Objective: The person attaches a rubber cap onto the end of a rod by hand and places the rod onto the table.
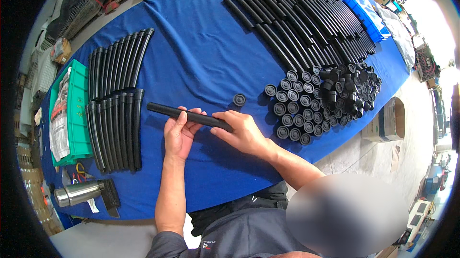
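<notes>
A black tube (165,110) is held slantwise above the blue cloth by both hands. My left hand (181,136) is closed around its middle, thumb on top. At the tube's right end, my right hand (242,132) grips it with the fingers over the end; that end is hidden. One round black cap (239,99) lies alone on the cloth just beyond my right hand. Farther right, many similar caps (293,108) stand in rows beside a loose heap of caps (352,85). Behind them lies a broad stack of plain black tubes (297,23).
Two rows of capped black tubes (115,131) lie at the left, beside a green crate (79,114) holding a bag. A steel flask (81,193) lies near the left front edge. A blue tray (366,17) sits at the far right, and a cardboard box (390,121) stands past the table's right edge.
</notes>
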Demonstrator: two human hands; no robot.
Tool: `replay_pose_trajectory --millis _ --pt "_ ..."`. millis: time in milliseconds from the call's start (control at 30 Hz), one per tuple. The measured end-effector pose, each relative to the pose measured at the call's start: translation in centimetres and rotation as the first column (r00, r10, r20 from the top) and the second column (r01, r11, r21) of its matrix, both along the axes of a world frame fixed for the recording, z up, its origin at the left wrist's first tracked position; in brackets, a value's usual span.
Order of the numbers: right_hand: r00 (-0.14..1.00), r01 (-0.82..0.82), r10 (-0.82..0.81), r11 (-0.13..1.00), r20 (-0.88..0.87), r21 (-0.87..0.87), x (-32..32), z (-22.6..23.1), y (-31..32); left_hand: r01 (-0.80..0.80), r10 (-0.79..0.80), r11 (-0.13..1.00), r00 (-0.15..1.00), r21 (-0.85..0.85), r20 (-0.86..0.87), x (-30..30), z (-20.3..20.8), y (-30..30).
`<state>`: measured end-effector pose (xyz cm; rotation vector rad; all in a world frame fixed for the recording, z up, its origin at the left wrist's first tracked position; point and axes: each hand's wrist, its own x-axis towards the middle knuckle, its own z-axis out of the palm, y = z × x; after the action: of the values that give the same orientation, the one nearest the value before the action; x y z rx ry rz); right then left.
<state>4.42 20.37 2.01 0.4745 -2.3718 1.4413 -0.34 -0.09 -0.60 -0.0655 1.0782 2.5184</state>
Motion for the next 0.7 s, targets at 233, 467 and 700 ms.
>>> replay_pose_trajectory --millis 233,467,700 --pt "1.0 0.01 -0.009 0.999 0.029 -0.035 -0.5 -0.9 0.1 0.023 -0.023 1.0 1.0 0.01 0.005 -0.1 0.4 0.1" --pt "0.659 -0.009 0.186 0.971 0.729 -0.24 0.0 3.7 0.4 0.015 -0.014 0.999 1.0 0.047 -0.015 0.1 0.2 -0.2" --pt "0.999 0.002 -0.002 1.0 -0.032 -0.008 -0.3 -0.8 -0.1 0.013 -0.013 0.999 1.0 -0.032 0.019 0.0 0.4 0.1"
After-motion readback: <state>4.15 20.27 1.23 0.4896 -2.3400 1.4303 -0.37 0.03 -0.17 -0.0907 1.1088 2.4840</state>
